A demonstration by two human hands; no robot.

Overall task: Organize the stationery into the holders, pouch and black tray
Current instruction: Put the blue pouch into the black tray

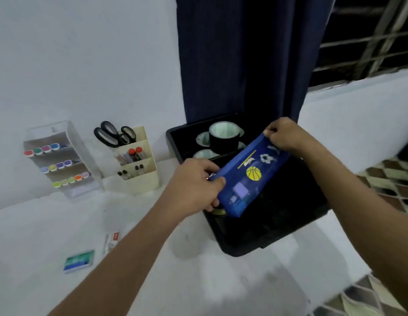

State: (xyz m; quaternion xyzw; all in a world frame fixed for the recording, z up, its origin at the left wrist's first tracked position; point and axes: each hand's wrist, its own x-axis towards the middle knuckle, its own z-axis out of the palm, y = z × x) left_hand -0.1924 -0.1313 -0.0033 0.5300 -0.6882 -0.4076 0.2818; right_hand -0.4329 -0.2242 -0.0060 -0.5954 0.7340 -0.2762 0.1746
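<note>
The blue pouch is held slanted over the black tray, gripped at both ends; the left hand has its fingers curled round the near end, by what looks like the zip pull, and the right hand pinches the far corner with fingers bent tight. The step in hand seems to be closing the pouch or setting it down into the tray — I cannot tell whether the zip is fully shut; the next move likely calls for lowering it flat into the bare front part of the tray, clear of the tape rolls stacked at the tray's back.

Left of the tray stands the cream holder, with scissors upright in its rear slot and pens in the front tiers; further left of the tray the clear tiered holder carries rows of coloured markers. Well left of the tray's near corner, a small box and a packet lie loose on the table — not yet stowed.
</note>
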